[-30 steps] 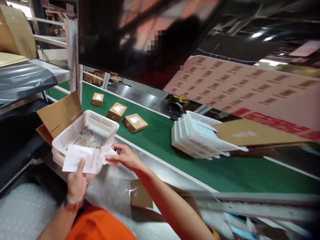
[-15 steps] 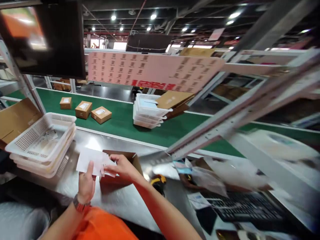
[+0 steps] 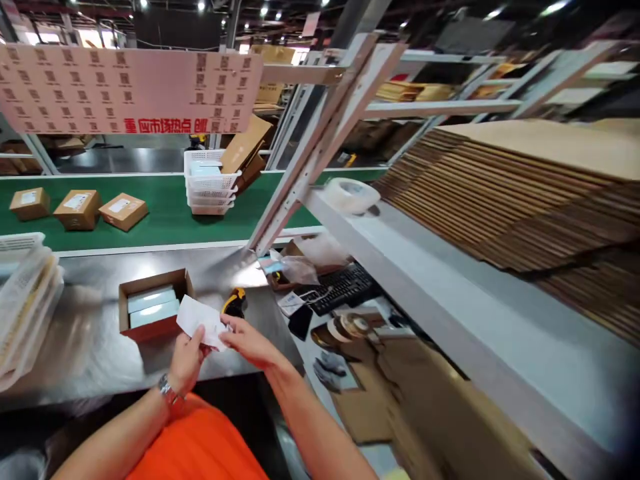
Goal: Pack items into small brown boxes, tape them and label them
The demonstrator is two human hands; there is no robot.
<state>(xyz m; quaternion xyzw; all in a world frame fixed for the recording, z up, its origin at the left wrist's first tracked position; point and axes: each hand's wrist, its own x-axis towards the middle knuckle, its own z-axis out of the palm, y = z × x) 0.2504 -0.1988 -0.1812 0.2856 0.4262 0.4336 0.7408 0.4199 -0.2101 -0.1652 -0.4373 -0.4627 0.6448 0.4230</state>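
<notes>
A white sheet of paper (image 3: 199, 317) is held in front of me between both hands. My left hand (image 3: 187, 361) grips its lower edge, thumb on top. My right hand (image 3: 249, 341) pinches the right end, where the paper looks creased. Behind and left of the hands stands an open cardboard box (image 3: 134, 333) on the steel table (image 3: 95, 333). Inside it lie two pale blue boxes (image 3: 155, 314) side by side. The paper covers the cardboard box's right corner. Beyond my right hand sits a black and yellow tool (image 3: 234, 302), partly hidden.
Stacked white baskets (image 3: 30, 300) stand at the left. A green conveyor belt (image 3: 167, 223) carries several taped cartons (image 3: 77, 211) and more baskets (image 3: 210, 193). At right, a shelf (image 3: 430, 280) holds a tape roll (image 3: 351, 195) and flat cardboard (image 3: 520, 200), above a keyboard (image 3: 345, 287).
My view has swung right, bringing the shelf of flat cardboard into sight. The paper and both hands have moved from over the open box to its right, uncovering the pale blue boxes.
</notes>
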